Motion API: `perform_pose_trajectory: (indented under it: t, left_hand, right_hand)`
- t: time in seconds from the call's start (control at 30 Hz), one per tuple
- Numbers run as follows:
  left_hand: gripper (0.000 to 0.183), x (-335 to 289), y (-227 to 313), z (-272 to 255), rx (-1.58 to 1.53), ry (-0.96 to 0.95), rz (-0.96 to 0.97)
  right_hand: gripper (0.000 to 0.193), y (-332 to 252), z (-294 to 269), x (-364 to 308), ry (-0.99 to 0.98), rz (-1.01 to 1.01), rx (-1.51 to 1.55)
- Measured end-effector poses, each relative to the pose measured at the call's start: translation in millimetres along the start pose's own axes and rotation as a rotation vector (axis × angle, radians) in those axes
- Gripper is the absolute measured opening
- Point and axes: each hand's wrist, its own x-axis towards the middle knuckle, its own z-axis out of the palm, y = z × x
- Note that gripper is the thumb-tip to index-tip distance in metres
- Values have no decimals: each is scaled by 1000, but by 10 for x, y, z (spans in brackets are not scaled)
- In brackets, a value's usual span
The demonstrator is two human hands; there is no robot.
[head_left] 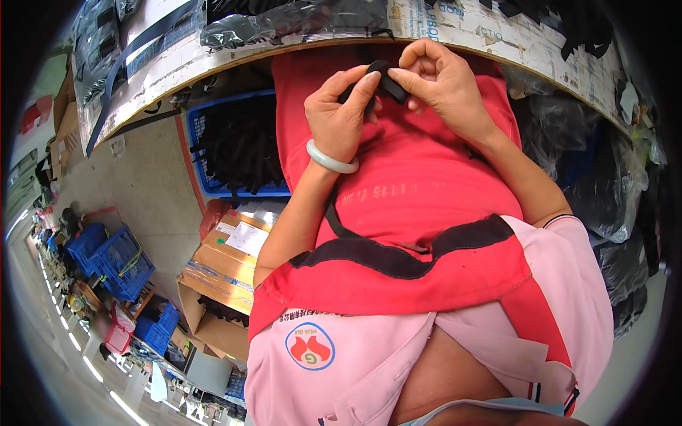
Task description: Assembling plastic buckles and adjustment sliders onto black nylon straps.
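Note:
A small black strap-like piece (390,83) is bent between my two hands, just in front of the table edge and above my red apron (426,170). My left hand (341,110) pinches its left part between thumb and fingers; a pale bangle sits on that wrist. On the other side, my right hand (444,85) grips the piece with thumb and curled fingers. Whether it is one strap or two pieces held together, I cannot tell. Part of it is hidden behind my fingers.
Bagged black goods (284,25) lie on the worktable (405,25), with black straps (586,28) at its right. Below left stands a blue crate (195,153) of black strips, near a cardboard box (224,259). Plastic bags (597,177) crowd the right; blue crates (121,266) stand farther left.

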Motion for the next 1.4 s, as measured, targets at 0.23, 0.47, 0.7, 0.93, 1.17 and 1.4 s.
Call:
perform_pose_trajectory:
  t: [0.23,0.47,0.7,0.93,1.17,1.4]
  left_hand:
    - [15,-23,-4,-92,76,-26,166]
    - [12,-199,159,-333,-39,-163,-36]
    - [12,-463,390,-640,205,-166,61]
    - [13,-855,1011,-1339,323,39,-183]
    - [25,-978,802,-1648,394,526,35]
    - [24,-348,47,-552,196,81,177]
  right_hand:
    - [20,11,76,13,-26,9,242]
    - [24,188,-25,215,-524,339,296]
    - [20,87,343,207,-809,462,273]
    - [21,220,256,423,-328,147,-52]
    - [19,258,386,318,-531,115,-126]
    - [16,98,613,206,-662,51,-27]
